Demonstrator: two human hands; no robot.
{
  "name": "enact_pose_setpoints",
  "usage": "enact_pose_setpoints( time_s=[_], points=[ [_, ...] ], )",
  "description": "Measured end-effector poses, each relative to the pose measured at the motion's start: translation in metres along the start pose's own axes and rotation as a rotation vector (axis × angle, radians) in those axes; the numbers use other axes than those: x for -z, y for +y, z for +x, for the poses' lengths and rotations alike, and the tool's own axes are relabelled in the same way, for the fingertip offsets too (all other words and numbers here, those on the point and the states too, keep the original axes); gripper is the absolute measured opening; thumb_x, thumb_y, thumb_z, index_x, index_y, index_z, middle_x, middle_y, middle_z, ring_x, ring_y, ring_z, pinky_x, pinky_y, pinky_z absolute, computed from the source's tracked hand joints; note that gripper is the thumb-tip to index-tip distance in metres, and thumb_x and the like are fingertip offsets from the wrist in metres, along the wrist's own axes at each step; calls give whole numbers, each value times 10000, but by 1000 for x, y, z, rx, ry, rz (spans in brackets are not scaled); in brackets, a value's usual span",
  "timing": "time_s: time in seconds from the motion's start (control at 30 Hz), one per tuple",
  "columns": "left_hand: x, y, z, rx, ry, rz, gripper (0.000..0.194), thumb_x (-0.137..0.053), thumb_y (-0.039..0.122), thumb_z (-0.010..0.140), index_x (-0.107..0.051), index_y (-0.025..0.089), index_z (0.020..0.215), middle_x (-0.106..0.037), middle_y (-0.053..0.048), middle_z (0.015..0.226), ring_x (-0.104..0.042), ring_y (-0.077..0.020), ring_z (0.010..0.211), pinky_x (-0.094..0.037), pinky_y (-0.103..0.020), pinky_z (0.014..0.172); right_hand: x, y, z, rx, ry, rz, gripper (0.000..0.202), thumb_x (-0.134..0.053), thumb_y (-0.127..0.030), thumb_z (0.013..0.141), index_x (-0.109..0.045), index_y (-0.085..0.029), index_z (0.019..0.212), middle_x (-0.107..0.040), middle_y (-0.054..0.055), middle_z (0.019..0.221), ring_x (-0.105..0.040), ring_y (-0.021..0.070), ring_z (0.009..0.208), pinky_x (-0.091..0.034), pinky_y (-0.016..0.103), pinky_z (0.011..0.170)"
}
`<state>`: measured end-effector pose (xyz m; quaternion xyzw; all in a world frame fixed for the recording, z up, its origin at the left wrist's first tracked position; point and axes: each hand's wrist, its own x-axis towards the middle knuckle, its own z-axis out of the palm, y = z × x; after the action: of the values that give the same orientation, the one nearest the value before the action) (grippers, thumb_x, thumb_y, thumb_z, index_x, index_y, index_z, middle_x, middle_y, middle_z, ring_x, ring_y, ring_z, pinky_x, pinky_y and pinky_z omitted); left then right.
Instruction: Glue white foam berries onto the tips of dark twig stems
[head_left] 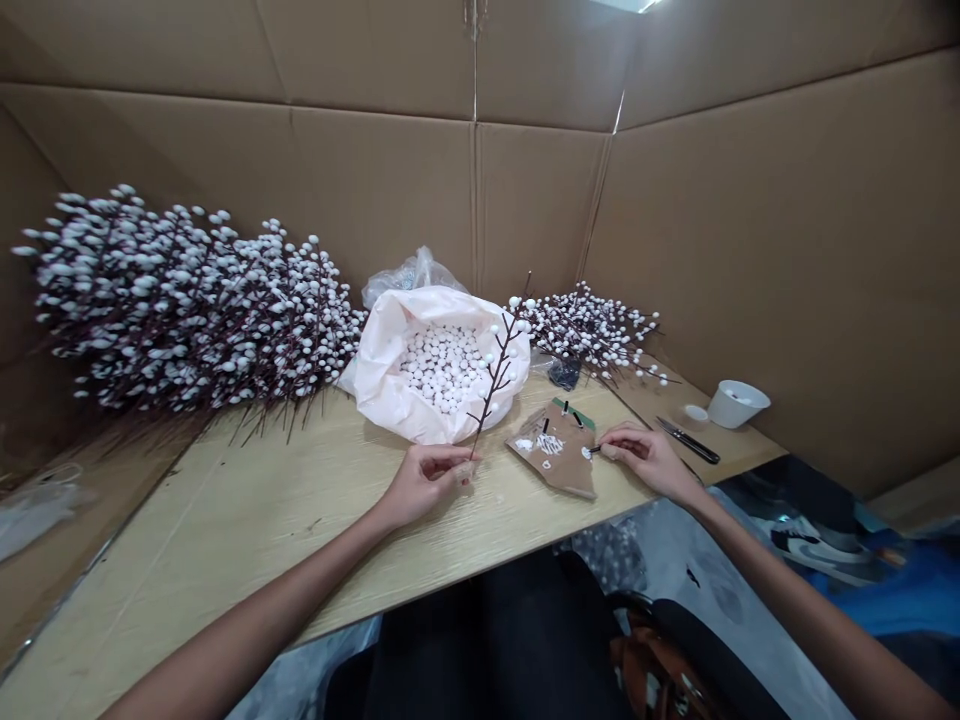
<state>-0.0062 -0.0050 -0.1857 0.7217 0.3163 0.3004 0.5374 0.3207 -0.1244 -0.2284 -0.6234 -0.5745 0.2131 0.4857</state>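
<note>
Forearms (289,590), sprig (502,368), pale tabletop (232,510), cardboard walls (375,180)

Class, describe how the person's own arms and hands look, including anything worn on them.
The left hand and right hand are ungloved, with slender fingers. No sleeve covers the visible forearms, and no watch or bracelet shows at either wrist. Fine details at the fingertips are too small to tell.
</note>
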Motion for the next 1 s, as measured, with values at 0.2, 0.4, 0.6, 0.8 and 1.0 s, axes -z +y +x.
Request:
enact_pose_setpoints(
  time_s=[0.2, 0.4, 0.6, 0.8, 1.0],
  points=[
    [-4, 5, -5, 37, -9, -96, 362, -776, 353, 659, -752, 88, 904, -755, -108, 819, -656, -158, 640, -530, -253, 606, 2, -5, -2, 16, 83, -9, 355, -677, -434, 762, -704, -149, 972, -693, 107, 937, -627, 186, 746, -530, 336, 701],
    [-10, 11, -12, 55, -25, -249, 343, -795, 331, 640, -748, 86, 875, -698, -50, 618, -594, -111, 556, -485, -217, 564, -19, -69, 2, 118, 125, 95, 249, -645, -395, 806, -714, -166, 876, -703, 87, 929, -645, 211, 863, -524, 316, 744],
    [-11, 16, -15, 37, 49, -298, 323, -803, 348, 630, -748, 104, 834, -685, -44, 601, -598, -126, 555, -475, -233, 570, -70, -123, 16, 33, -149, 283, 315, -618, -438, 816, -658, -169, 976, -685, 81, 940, -644, 206, 885, -510, 303, 766],
    [-9, 12, -13, -52, 111, -348, 307, -804, 340, 631, -755, 112, 832, -689, -44, 623, -587, -127, 559, -462, -236, 577, -115, -133, 28, 12, -288, 359, 311, -648, -432, 790, -691, -166, 946, -698, 85, 943, -631, 209, 887, -487, 316, 777],
    [-10, 12, -13, -101, 137, -298, 231, -773, 325, 674, -754, 115, 769, -665, -36, 594, -561, -123, 554, -434, -229, 566, -136, -135, 37, -57, -172, 494, 277, -737, -402, 697, -699, -157, 820, -690, 61, 830, -616, 183, 783, -484, 301, 729]
  ],
)
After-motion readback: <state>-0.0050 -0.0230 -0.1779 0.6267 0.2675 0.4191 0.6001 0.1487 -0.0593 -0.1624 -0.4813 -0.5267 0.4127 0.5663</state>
